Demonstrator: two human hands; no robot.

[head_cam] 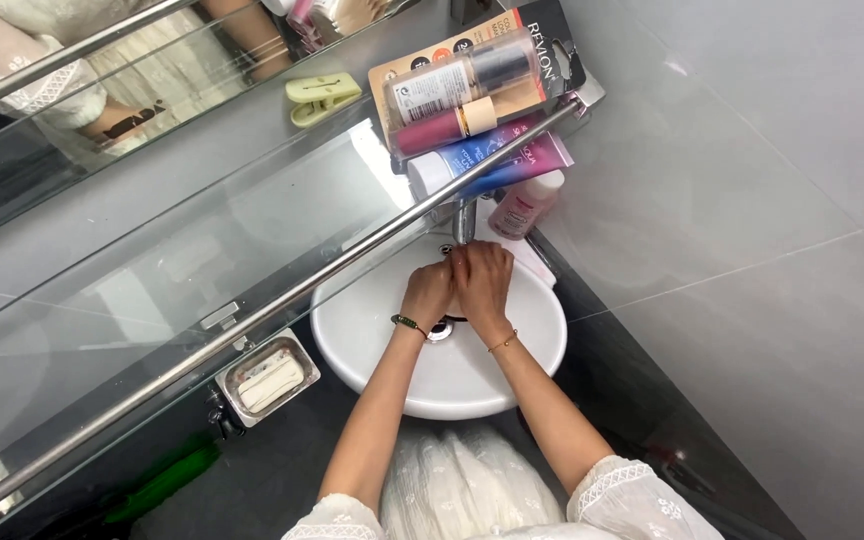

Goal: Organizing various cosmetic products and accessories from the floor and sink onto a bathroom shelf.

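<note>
Both my hands meet over a round white wash basin [372, 340], just below the metal tap [464, 220]. My left hand [428, 292] wears a dark beaded bracelet and presses against my right hand [484, 283], which has a thin gold bracelet on the wrist. The fingers are closed against each other and I see nothing held in them. The basin's drain [441, 329] shows between my wrists. Whether water runs from the tap I cannot tell.
A glass shelf [182, 250] with a metal rail [282, 300] runs diagonally above the basin, carrying cosmetic bottles [462, 85], a tube [492, 165] and a pale clip [320, 97]. A metal soap dish [267, 378] hangs at the left. A white bottle [524, 205] stands by the tap. Grey tiled wall at right.
</note>
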